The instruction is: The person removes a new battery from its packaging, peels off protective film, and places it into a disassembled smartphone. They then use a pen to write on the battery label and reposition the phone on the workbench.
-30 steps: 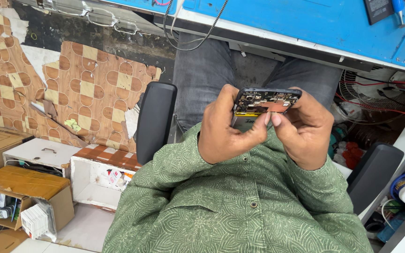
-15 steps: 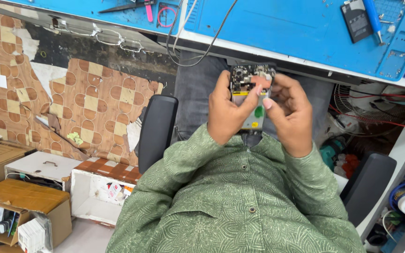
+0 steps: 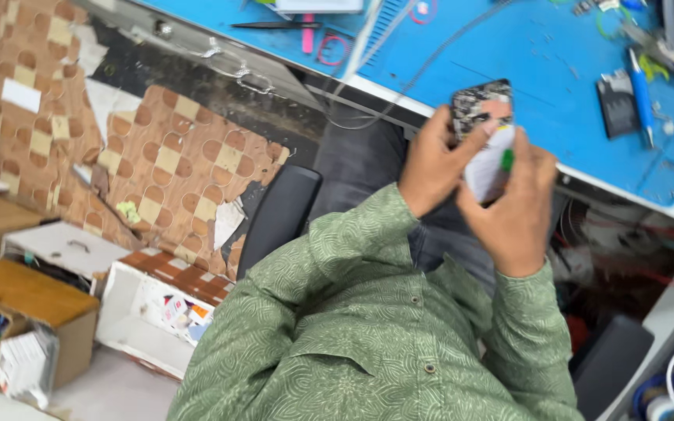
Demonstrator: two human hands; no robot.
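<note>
Opened phone (image 3: 484,136), held upright in both hands, carries a white label with a green spot. White box (image 3: 150,316) at lower left holds small printed packets. Brown cardboard box (image 3: 29,300) beside it; white cartons (image 3: 21,366) below. White rectangular label (image 3: 21,95) on tiled floor.

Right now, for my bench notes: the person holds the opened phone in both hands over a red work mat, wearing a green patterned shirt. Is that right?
Not quite: the work mat is blue, not red, as the head view shows. The rest holds: the left hand and right hand both hold the opened phone, and the shirt is green and patterned.
</note>
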